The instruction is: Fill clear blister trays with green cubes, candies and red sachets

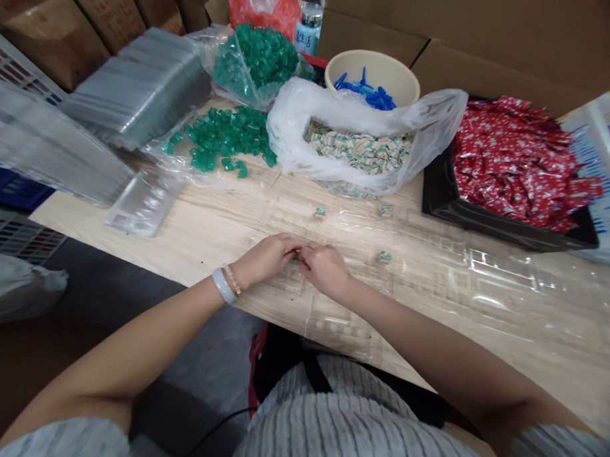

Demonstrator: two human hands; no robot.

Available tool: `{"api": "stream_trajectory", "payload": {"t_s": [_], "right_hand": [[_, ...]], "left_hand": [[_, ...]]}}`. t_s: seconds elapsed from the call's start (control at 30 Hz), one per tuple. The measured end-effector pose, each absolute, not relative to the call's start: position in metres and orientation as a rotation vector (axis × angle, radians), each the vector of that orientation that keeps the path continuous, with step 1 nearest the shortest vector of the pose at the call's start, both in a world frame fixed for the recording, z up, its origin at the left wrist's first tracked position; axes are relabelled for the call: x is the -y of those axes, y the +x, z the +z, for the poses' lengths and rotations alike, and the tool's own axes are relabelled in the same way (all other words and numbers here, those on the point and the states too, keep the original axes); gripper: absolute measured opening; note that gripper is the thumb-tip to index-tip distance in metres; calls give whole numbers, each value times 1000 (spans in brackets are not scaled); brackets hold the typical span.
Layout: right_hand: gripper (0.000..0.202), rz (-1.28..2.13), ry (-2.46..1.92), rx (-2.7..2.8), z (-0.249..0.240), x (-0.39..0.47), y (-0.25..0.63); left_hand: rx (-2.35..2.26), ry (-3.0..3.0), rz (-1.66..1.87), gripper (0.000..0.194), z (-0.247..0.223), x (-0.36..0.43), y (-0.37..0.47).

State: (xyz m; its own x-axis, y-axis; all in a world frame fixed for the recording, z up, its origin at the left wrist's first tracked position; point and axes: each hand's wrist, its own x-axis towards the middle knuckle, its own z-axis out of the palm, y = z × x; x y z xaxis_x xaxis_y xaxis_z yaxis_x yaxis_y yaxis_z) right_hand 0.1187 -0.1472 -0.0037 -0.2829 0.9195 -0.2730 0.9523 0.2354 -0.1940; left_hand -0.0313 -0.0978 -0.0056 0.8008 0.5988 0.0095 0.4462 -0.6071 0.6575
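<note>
Just in front of me, my left hand [272, 257] and my right hand [325, 266] meet fingertip to fingertip over clear plastic trays [342, 316]. Both are closed in a pinch; the tiny thing between the fingers is mostly hidden and blurred. Small striped pieces in green, white and orange lie in the trays: one piece [319, 214] beyond my hands, another [386, 210] farther right, and a third [385, 257] beside my right hand. Behind them, an open white plastic bag [291, 138] holds a heap of similar striped pieces [362, 152].
Green translucent pieces [228, 136] lie loose and in a bag [258, 60] at the back left. Stacked clear trays [140, 83] stand left. A cream bowl [408, 72] holds blue parts [372, 94]. On the right, a black box [509, 232] holds red packets [517, 162].
</note>
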Motion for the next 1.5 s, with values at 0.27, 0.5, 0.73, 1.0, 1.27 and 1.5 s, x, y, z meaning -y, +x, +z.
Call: {"api": "stream_trajectory", "payload": {"t_s": [0.27, 0.5, 0.73, 1.0, 1.27, 1.5], "right_hand": [[19, -657, 1953, -2478, 3, 149, 137], [11, -857, 2158, -2565, 4, 133, 155], [17, -765, 2448, -2544, 24, 69, 232], [30, -372, 2195, -2631, 10, -33, 294], [27, -246, 1819, -2642, -1, -58, 298], [26, -145, 1823, -2640, -1, -61, 294]], "left_hand": [[-783, 2737, 171, 48, -14, 133, -49], [-684, 2879, 106, 62, -24, 137, -50], [-740, 2815, 193, 58, -9, 128, -50], [-1218, 2562, 633, 27, 34, -36, 76], [-1329, 2661, 271, 24, -1, -92, 131], [-1377, 2624, 274, 23, -1, -97, 137]]}}
